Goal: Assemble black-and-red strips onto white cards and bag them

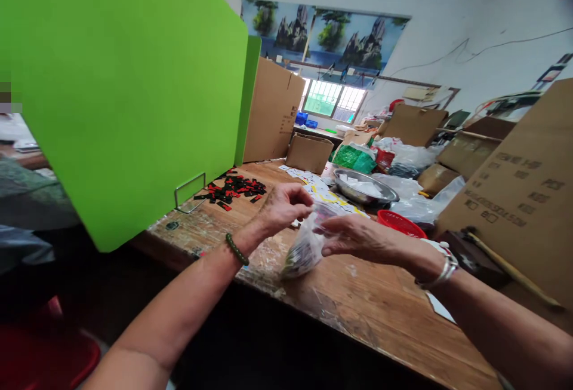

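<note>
A clear plastic bag (303, 254) with small dark and pale pieces in its bottom rests near the table's front edge. My left hand (286, 206), a green bead bracelet at its wrist, pinches the bag's upper edge between thumb and fingertips. From the other side, my right hand (356, 236) reaches to the bag's upper part, its fingers curled against the plastic; exactly how they grip is partly hidden. Left of the bag lies a pile of small black and red pieces (237, 190). Behind my hands spread several white and yellow cards (320, 187).
A green partition (134, 91) stands at the left on a wire bracket (190, 193). Beyond my right hand are a metal basin (380, 193) holding white pieces and a red basin (400, 223). A large cardboard sheet (519, 199) leans at the right, with a wooden handle (514, 270) before it.
</note>
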The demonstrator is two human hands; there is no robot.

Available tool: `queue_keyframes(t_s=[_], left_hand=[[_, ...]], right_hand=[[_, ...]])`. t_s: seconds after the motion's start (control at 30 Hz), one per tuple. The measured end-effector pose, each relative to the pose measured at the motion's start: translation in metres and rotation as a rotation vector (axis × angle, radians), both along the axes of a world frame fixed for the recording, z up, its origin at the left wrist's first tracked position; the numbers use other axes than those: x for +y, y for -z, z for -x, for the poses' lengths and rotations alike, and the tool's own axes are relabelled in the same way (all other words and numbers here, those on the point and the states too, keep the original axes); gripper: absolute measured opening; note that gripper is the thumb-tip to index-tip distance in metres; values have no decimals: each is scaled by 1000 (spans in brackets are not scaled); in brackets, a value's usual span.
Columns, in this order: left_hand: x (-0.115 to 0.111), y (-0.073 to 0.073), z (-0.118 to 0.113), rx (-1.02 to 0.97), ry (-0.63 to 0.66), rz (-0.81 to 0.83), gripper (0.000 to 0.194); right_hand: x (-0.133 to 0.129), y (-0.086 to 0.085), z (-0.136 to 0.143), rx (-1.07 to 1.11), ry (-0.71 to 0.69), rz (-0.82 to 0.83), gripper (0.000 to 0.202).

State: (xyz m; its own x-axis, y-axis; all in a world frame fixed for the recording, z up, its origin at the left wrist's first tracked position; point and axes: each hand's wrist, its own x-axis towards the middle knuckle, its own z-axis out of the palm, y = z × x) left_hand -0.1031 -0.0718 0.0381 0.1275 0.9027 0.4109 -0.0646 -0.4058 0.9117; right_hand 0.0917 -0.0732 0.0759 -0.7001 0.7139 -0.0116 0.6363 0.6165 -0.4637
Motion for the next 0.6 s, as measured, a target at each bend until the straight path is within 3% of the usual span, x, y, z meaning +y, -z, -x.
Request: queue_keyframes(t_s=[0.07,0.13,0.2,0.33,0.4,0.5,0.57,0.6], left_hand=[[4,7,15,-69,-14,21,13],[0,24,26,-126,-34,34,25],[-9,50,31,-128,-68,85,49],[-32,112,18,146,-145,202,96],[-37,133,6,209,-176,239,91],[-36,146,-5,226,-226,234,84],[-32,148,-6,209,-195,177,77],[-30,148,-6,203,-171,154,74]], right_hand=[[4,2,12,-187,10,-159,19],[10,3,21,-323,53,-264,26],[15,2,27,-366,101,-292,28],[19,-5,33,-363,137,-307,26],[17,-9,34,-377,130,-338,24],[10,-15,32,-385,104,-382,18],[6,-19,29,-339,83,-294,18],[5,-21,27,-302,67,-170,21]])
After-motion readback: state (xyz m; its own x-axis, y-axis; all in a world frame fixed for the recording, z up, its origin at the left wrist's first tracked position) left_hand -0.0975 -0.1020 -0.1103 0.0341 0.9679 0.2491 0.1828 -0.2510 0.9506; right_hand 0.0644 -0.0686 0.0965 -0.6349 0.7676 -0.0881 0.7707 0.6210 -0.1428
